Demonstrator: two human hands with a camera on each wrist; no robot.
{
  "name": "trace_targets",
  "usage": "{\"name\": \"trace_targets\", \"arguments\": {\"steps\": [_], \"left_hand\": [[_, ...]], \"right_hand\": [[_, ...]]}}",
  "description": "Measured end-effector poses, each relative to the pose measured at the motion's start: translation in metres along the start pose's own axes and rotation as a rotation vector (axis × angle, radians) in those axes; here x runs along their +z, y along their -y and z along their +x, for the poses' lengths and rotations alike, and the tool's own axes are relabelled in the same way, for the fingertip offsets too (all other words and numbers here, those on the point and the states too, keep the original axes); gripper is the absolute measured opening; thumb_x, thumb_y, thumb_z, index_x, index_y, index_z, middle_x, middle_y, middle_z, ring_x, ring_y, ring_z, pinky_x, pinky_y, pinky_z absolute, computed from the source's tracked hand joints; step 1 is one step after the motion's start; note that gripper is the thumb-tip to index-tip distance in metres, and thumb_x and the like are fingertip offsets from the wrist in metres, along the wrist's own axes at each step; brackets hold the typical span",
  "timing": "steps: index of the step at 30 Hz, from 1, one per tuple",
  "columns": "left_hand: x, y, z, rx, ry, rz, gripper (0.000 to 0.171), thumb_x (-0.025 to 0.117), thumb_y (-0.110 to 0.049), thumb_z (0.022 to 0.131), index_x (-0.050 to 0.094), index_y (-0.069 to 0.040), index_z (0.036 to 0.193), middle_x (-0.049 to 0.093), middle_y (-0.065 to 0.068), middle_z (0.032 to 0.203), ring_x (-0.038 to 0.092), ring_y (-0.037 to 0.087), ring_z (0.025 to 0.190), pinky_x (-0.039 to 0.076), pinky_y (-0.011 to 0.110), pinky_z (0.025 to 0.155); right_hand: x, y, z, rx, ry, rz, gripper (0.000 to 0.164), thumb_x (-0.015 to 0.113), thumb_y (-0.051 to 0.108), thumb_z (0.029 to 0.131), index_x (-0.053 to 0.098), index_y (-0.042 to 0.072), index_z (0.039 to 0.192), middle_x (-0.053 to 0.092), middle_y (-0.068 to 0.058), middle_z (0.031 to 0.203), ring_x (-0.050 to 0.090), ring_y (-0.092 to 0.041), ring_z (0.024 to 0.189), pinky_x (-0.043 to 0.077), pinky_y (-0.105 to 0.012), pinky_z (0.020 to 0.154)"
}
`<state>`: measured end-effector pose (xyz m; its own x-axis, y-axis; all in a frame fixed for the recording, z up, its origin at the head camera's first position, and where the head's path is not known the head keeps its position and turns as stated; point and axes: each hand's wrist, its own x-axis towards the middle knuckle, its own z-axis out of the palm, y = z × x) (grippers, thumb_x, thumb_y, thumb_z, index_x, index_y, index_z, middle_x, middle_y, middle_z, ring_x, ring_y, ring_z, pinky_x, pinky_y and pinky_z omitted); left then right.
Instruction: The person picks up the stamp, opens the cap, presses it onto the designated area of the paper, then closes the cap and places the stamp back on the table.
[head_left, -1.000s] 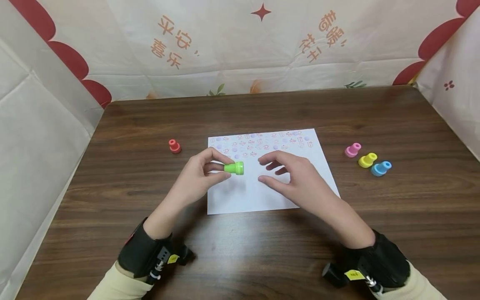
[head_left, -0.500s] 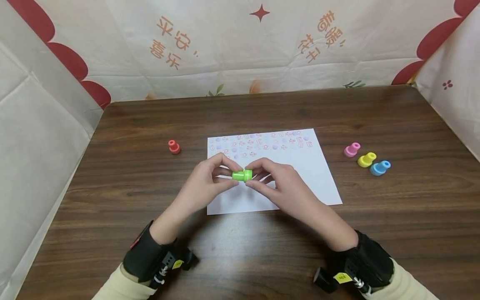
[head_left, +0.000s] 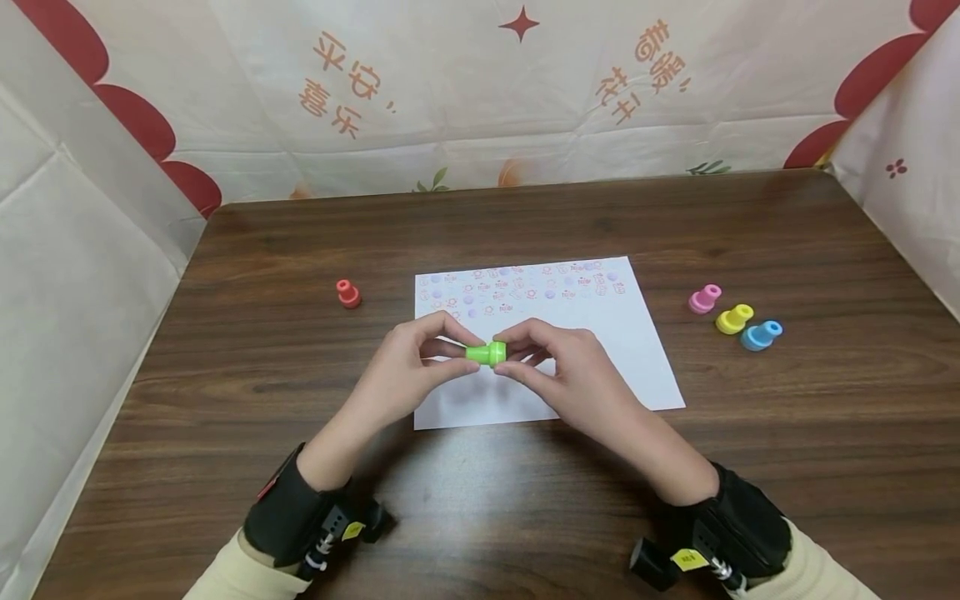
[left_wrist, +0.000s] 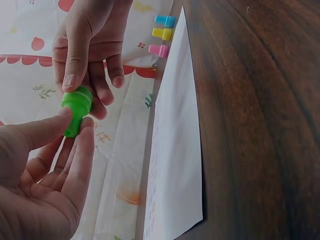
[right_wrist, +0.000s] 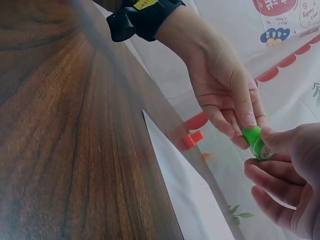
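A bright green toy stamp (head_left: 486, 354) is held sideways above a white sheet of paper (head_left: 600, 367). My left hand (head_left: 401, 362) pinches its narrow handle end between thumb and fingers. My right hand (head_left: 573, 367) pinches the wide end with thumb and index finger. In the right wrist view, a reddish design shows on the stamp's round end (right_wrist: 267, 152). Seen from the left wrist, the green stamp (left_wrist: 76, 112) is clear of the paper (left_wrist: 175, 150). Small red and purple prints (head_left: 517, 283) run in rows across the sheet's far part.
A red stamp (head_left: 348, 293) stands left of the paper on the brown wooden table (head_left: 262, 375). Pink (head_left: 705, 299), yellow (head_left: 734, 319) and blue (head_left: 761, 335) stamps stand to the right. A printed cloth (head_left: 480, 92) hangs behind the table.
My right hand came in from the right and took hold of the stamp's wide end. My left hand moved slightly right and nearer with the stamp. The last half second shows almost no motion.
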<state>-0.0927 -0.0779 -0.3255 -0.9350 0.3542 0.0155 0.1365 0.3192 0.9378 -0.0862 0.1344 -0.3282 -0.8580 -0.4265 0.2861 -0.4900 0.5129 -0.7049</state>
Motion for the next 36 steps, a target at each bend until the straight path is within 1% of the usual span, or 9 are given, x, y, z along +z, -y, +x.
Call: {"name": "trace_targets", "arguments": {"steps": [3, 7, 9, 12, 17, 23, 27, 32, 36], "left_hand": [[-0.007, 0.002, -0.001, -0.014, -0.025, 0.007, 0.018, 0.072, -0.002, 0.082, 0.064, -0.003, 0.098, 0.067, 0.011, 0.107, 0.069, 0.017, 0.09, 0.057, 0.037, 0.072], [-0.024, 0.005, -0.006, -0.032, -0.078, 0.002, 0.019, 0.071, 0.0, 0.083, 0.064, -0.001, 0.101, 0.067, 0.014, 0.106, 0.068, 0.019, 0.087, 0.055, 0.027, 0.069], [-0.031, 0.006, -0.009, -0.037, -0.089, -0.01, 0.02, 0.07, 0.0, 0.084, 0.064, -0.001, 0.103, 0.067, 0.014, 0.106, 0.067, 0.019, 0.086, 0.055, 0.023, 0.069], [-0.035, 0.006, -0.01, -0.032, -0.092, -0.029, 0.022, 0.07, -0.001, 0.084, 0.064, -0.001, 0.104, 0.067, 0.014, 0.107, 0.067, 0.018, 0.086, 0.055, 0.019, 0.07], [-0.035, 0.006, -0.008, -0.016, -0.096, -0.061, 0.022, 0.07, 0.001, 0.084, 0.063, 0.0, 0.105, 0.068, 0.015, 0.106, 0.067, 0.018, 0.085, 0.054, 0.018, 0.069], [-0.033, 0.002, -0.001, -0.017, -0.108, -0.004, 0.023, 0.071, -0.003, 0.083, 0.064, -0.004, 0.105, 0.068, 0.011, 0.106, 0.067, 0.017, 0.086, 0.054, 0.023, 0.072], [-0.03, -0.003, 0.008, 0.002, -0.097, 0.01, 0.023, 0.071, -0.003, 0.083, 0.064, -0.004, 0.105, 0.066, 0.009, 0.107, 0.067, 0.016, 0.087, 0.055, 0.028, 0.074], [-0.023, -0.01, 0.022, 0.055, -0.073, 0.01, 0.022, 0.07, -0.003, 0.084, 0.063, -0.004, 0.105, 0.066, 0.009, 0.108, 0.066, 0.016, 0.089, 0.056, 0.036, 0.077], [-0.016, -0.017, 0.034, 0.084, -0.071, 0.035, 0.02, 0.07, -0.004, 0.085, 0.064, -0.004, 0.103, 0.066, 0.009, 0.108, 0.064, 0.017, 0.089, 0.056, 0.04, 0.079]], "right_hand": [[-0.006, -0.004, -0.002, 0.0, -0.051, -0.014, 0.024, 0.074, 0.015, 0.083, 0.067, 0.009, 0.105, 0.075, -0.003, 0.092, 0.067, -0.01, 0.079, 0.06, -0.039, 0.071], [-0.021, -0.011, -0.007, 0.022, -0.132, -0.042, 0.025, 0.075, 0.008, 0.081, 0.067, 0.008, 0.105, 0.074, -0.004, 0.087, 0.067, -0.011, 0.076, 0.06, -0.041, 0.069], [-0.026, -0.015, -0.01, 0.039, -0.136, -0.061, 0.027, 0.076, 0.007, 0.08, 0.067, 0.008, 0.105, 0.074, -0.003, 0.088, 0.066, -0.01, 0.076, 0.059, -0.041, 0.069], [-0.03, -0.019, -0.014, 0.065, -0.107, -0.086, 0.029, 0.076, 0.011, 0.08, 0.067, 0.009, 0.108, 0.074, -0.002, 0.09, 0.065, -0.008, 0.077, 0.06, -0.04, 0.071], [-0.031, -0.023, -0.018, 0.076, -0.089, -0.089, 0.031, 0.077, 0.013, 0.08, 0.066, 0.009, 0.109, 0.074, 0.0, 0.089, 0.064, -0.006, 0.077, 0.06, -0.039, 0.072], [-0.035, -0.029, -0.022, 0.082, -0.103, -0.116, 0.031, 0.077, 0.014, 0.08, 0.067, 0.009, 0.109, 0.074, 0.001, 0.088, 0.064, -0.007, 0.076, 0.06, -0.04, 0.072], [-0.037, -0.033, -0.025, 0.093, -0.104, -0.127, 0.03, 0.076, 0.014, 0.081, 0.067, 0.009, 0.109, 0.074, -0.001, 0.088, 0.065, -0.009, 0.076, 0.06, -0.042, 0.072], [-0.039, -0.036, -0.029, 0.108, -0.103, -0.138, 0.03, 0.076, 0.013, 0.081, 0.067, 0.007, 0.108, 0.074, -0.001, 0.089, 0.064, -0.008, 0.076, 0.06, -0.042, 0.071], [-0.039, -0.038, -0.03, 0.118, -0.097, -0.142, 0.03, 0.077, 0.013, 0.08, 0.067, 0.008, 0.108, 0.074, -0.001, 0.088, 0.064, -0.009, 0.076, 0.059, -0.042, 0.072]]}}
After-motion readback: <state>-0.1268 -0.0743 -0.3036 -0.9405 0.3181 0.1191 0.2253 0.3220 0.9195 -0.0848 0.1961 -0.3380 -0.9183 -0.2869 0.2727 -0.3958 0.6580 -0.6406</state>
